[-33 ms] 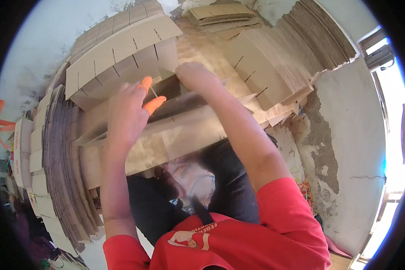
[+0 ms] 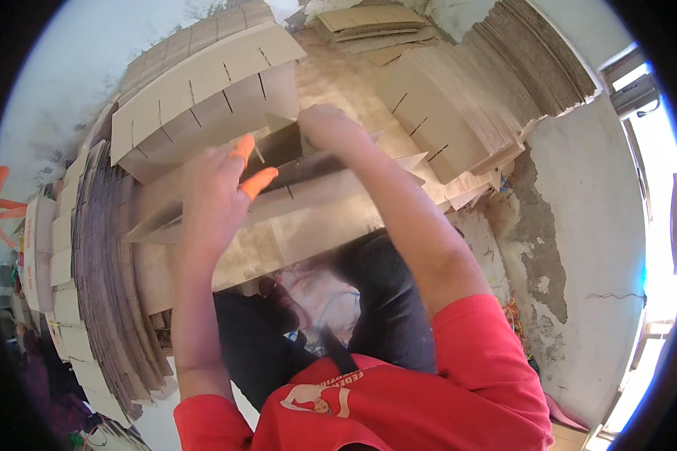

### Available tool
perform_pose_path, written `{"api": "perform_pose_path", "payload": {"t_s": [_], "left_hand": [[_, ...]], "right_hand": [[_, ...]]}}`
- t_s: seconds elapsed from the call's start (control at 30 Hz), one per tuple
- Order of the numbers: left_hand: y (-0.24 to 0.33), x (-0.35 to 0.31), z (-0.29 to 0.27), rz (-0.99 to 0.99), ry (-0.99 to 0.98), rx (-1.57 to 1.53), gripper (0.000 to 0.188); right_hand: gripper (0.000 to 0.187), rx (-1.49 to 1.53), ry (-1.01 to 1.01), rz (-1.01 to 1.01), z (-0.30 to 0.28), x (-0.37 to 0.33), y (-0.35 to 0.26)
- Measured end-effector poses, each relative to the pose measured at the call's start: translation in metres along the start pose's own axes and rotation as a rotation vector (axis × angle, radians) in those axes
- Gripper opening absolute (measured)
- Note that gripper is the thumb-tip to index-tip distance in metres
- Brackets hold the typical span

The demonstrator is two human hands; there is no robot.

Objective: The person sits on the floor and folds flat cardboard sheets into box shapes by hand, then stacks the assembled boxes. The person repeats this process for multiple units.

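Orange covers sit on the thumb and forefinger of my left hand (image 2: 220, 188), which are spread apart. Between and beyond them a thin pale edge of card shows; the hand's other fingers are hidden. My right hand (image 2: 327, 128) is closed at the far end of a short, shadowed cardboard divider strip (image 2: 284, 147), its fingertips partly out of sight. Below both hands a long slotted cardboard strip (image 2: 308, 189) stands on edge across the wooden table (image 2: 256, 254), passing beneath my right forearm.
Slotted cardboard sheets (image 2: 203, 83) are stacked at the far left, with another large stack (image 2: 444, 113) at the right. Further piles (image 2: 101, 255) stand beside my left arm. A flatter pile (image 2: 372, 22) lies at the back. A peeling wall (image 2: 572, 225) rises on the right.
Both hands have shifted very slightly, and the slot in the long strip shows more sharply. Otherwise the arrangement is the same.
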State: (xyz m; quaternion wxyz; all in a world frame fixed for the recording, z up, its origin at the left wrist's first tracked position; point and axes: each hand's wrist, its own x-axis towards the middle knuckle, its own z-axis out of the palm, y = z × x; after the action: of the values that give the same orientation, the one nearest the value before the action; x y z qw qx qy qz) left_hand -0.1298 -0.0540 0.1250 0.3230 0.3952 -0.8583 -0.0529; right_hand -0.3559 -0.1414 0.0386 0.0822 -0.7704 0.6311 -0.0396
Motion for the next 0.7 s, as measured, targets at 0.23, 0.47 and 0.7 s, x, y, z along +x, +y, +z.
{"api": "perform_pose_path", "payload": {"t_s": [0.23,0.47,0.7], "left_hand": [[-0.005,-0.070,0.018,-0.071,0.010,0.059,0.041],[-0.021,-0.074,0.046,0.050,0.097,0.166,0.034],[-0.018,-0.083,0.043,-0.007,0.011,0.004,0.025]], "right_hand": [[0.040,-0.041,0.528,0.315,-0.034,-0.082,0.102],[0.035,-0.511,0.378,0.491,-0.032,-0.149,0.220],[0.019,-0.309,0.459,0.458,-0.039,-0.148,0.261]]}}
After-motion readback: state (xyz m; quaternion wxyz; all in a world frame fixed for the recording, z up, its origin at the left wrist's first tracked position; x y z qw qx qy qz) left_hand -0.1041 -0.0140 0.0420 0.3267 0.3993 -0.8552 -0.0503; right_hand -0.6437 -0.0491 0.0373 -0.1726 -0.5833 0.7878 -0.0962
